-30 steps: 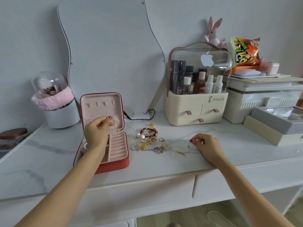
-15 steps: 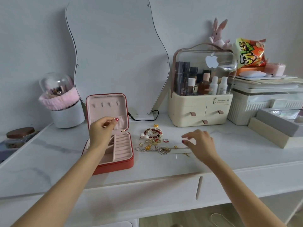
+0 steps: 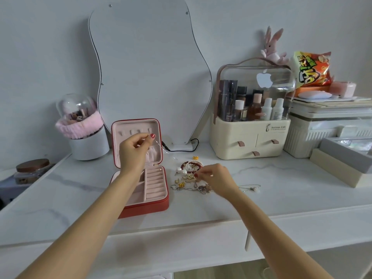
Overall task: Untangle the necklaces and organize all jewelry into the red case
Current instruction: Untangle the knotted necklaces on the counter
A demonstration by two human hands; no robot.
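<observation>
The red case (image 3: pixel 148 206) stands open on the white marble table (image 3: pixel 281 198), its pink lid upright. My left hand (image 3: pixel 134 152) is raised in front of the lid, fingertips pinched on a thin silver chain (image 3: pixel 161 147) that trails down to the right. A pile of tangled jewelry (image 3: pixel 189 176) lies right of the case: a red bead bracelet, pearls, gold pieces, chains. My right hand (image 3: pixel 217 179) reaches into the pile's right side with thumb and finger pinched on a small piece I cannot make out. Another thin necklace (image 3: pixel 250 187) lies further right.
A wavy mirror (image 3: pixel 149 67) leans on the wall behind the case, its black cable beside it. A cream cosmetics organizer (image 3: pixel 251 137) stands at the back right, white boxes (image 3: pixel 330 125) beyond it. A brush holder (image 3: pixel 86 129) is at the back left.
My right hand let go of the necklace on the right and moved left into the jewelry pile. My left hand rose higher before the lid, still pinching the chain.
</observation>
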